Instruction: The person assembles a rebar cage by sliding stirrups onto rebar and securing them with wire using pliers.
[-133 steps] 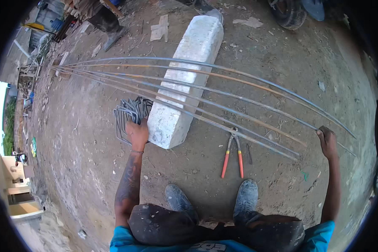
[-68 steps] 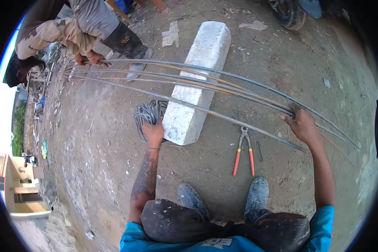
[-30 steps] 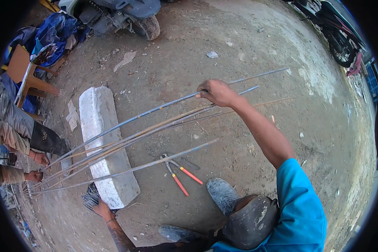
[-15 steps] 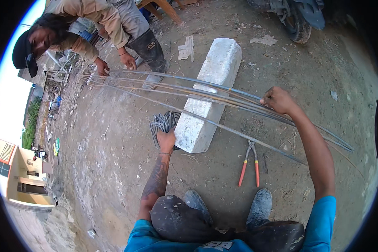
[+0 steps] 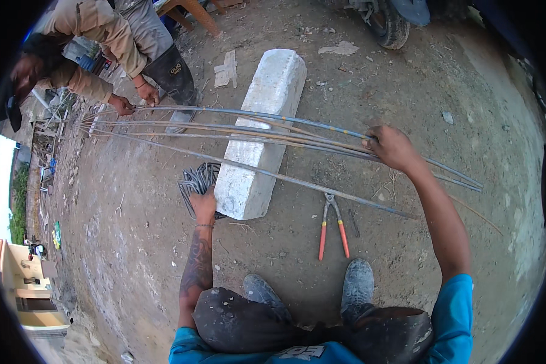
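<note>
My right hand is closed around a blue-grey steel rod at its right part. Several more long, thin rods run beside it, fanning apart from the far left across a white block. A separate rod crosses the block nearer to me. My left hand grips a bundle of bent steel stirrups on the ground at the block's near left side; its fingertips are partly hidden. A co-worker's two hands are at the rods' far left part.
The long white block lies on the dirt under the rods. Pincers with orange handles lie between the block and my boots. At the far right stands a motorcycle wheel; a brown plastic chair is at the back.
The whole view has shifted, so things sit further left in the picture. Both my hands keep their holds. The co-worker's hands have come closer together at the rods.
</note>
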